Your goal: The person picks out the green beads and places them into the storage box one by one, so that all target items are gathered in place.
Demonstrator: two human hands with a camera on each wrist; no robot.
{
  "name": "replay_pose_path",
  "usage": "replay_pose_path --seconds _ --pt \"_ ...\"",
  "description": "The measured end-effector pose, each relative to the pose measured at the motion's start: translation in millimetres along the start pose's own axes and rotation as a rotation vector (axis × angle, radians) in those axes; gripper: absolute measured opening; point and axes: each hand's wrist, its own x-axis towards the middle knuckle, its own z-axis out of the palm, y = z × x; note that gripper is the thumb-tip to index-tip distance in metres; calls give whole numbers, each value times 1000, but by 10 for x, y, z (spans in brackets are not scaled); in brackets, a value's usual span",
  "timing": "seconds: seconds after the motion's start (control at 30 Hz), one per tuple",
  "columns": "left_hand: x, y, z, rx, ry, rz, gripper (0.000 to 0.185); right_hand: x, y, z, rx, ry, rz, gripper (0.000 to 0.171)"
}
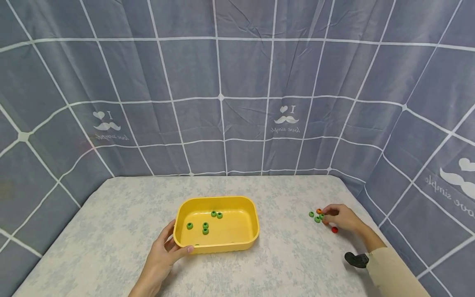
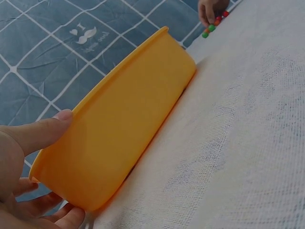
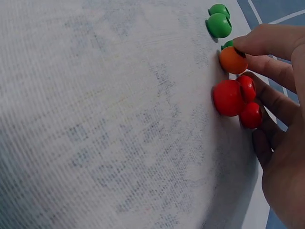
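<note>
Table (image 1: 111, 231): a pale cloth covers it and bears everything.
Tray (image 1: 217, 243): yellow, near the middle, with several green beads (image 1: 205, 228) inside.
Left hand (image 1: 163, 258): steadies the tray at its near left corner, thumb curled over the rim and fingers against the wall, likely so it cannot slide.
Right hand (image 1: 343, 218): well to the right, fingertips bent onto a small cluster of loose beads; whether it has one pinched I cannot tell.
Loose beads: orange bead (image 3: 232, 60) under a fingertip, red beads (image 3: 228, 98) against the fingers, green ones just beyond.

The table (image 1: 111, 231) (pale floral cloth) bears a yellow tray (image 1: 253, 231) and loose beads (image 1: 317, 219).
</note>
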Motion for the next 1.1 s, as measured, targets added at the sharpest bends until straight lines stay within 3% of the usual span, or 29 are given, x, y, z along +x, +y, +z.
replay_pose_path --seconds 0.3,0.87,1.1 --pt "0 3 -5 10 -1 -2 116 5 -13 47 -50 27 24 25" --pt "0 -10 6 8 -4 1 116 -13 -53 -19 14 20 19 20" --pt "-10 -7 -6 0 -2 4 116 23 -105 -64 -41 38 -10 22"
